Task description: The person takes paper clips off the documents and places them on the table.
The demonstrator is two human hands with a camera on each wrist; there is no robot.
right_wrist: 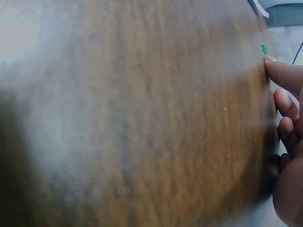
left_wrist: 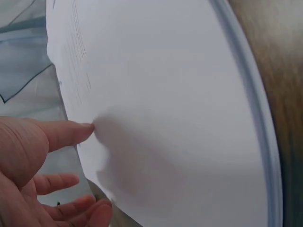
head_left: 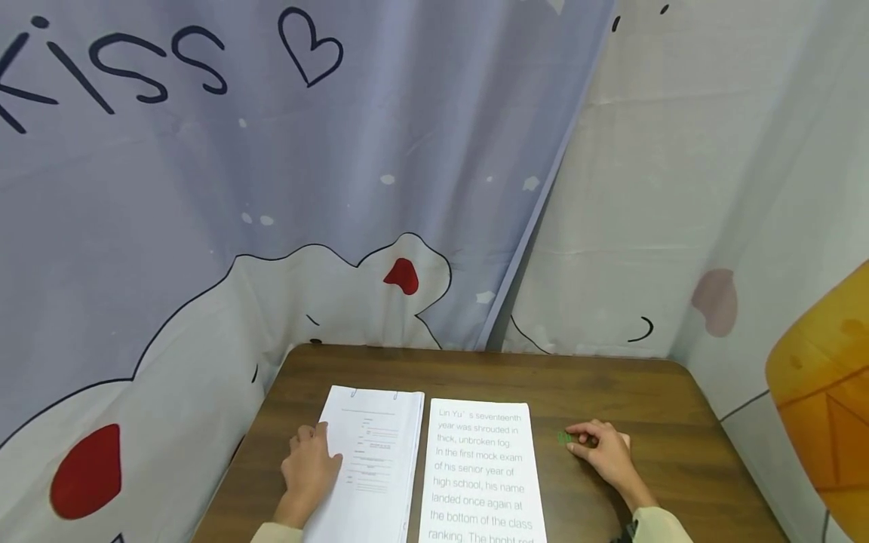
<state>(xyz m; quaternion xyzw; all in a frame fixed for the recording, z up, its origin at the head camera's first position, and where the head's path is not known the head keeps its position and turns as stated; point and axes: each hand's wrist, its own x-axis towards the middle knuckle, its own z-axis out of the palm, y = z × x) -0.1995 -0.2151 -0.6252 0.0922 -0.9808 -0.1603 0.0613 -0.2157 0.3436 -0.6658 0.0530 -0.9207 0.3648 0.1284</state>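
On the table (head_left: 679, 407), right of the sheet (head_left: 480, 469), the right hand (head_left: 606, 455) pinches a green clip (head_left: 563, 437); leftward, the loose-fingered left hand (head_left: 310, 464) should steady papers (head_left: 373, 452).

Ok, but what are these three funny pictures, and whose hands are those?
There's no robot here, just one person's two bare hands. The big picture comes from a camera worn on the head, looking forward and down. The other two come from little cameras, one on each wrist.

On the brown wooden table lie a stack of papers and, to its right, a page with big printed words. Behind the table hangs patterned cloth.

The left hand touches the stack's left edge. The right hand pinches something small and green between thumb and finger; it looks like a paper clip.
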